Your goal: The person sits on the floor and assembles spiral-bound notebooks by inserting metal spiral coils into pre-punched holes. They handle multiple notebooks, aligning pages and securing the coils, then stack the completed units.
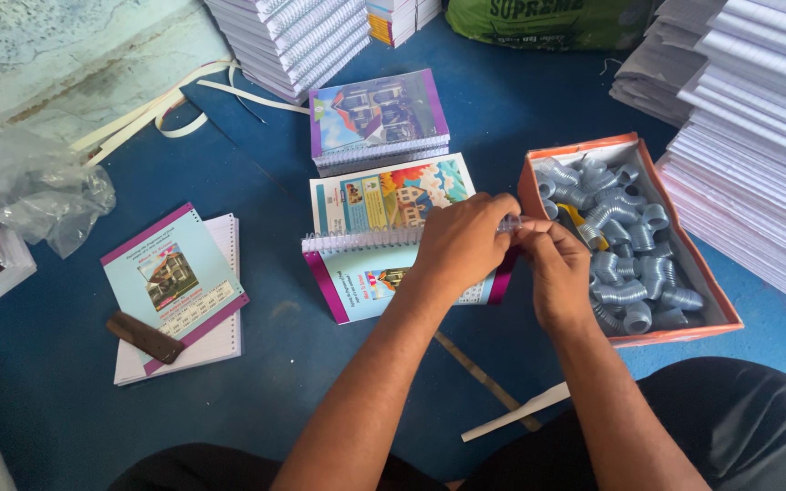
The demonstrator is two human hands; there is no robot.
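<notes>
I am looking down at a blue floor (pixel 256 164) that is carrying everything here, and tall stacks of white paper (pixel 757 136) are filling its right edge, with another stack of bound pads (pixel 293 36) standing along the far edge. An orange box (pixel 684 318) is sitting toward the right edge, and it is brimming with grey coils (pixel 625 264). At the middle of the floor an open notebook (pixel 366 273) is lying with its picture cover facing up and its white spiral running across the top, and a short pile of finished notebooks (pixel 377 118) is resting just beyond it. Nearer the left edge another notebook (pixel 175 282) is lying on a white pad with a small brown block (pixel 145 336) resting on its near corner, and a crumpled clear bag (pixel 38 195) is lying at the far left. A white paper strip (pixel 516 414) is lying near my knees at the near edge. My left hand (pixel 461 241) is covering the right end of the open notebook's spiral with its fingers curled down tight over it. My right hand (pixel 557 268) is touching the left one, its fingertips pinched closed on a small clear coil end (pixel 513 222) right at the notebook's right corner, just beside the box.
</notes>
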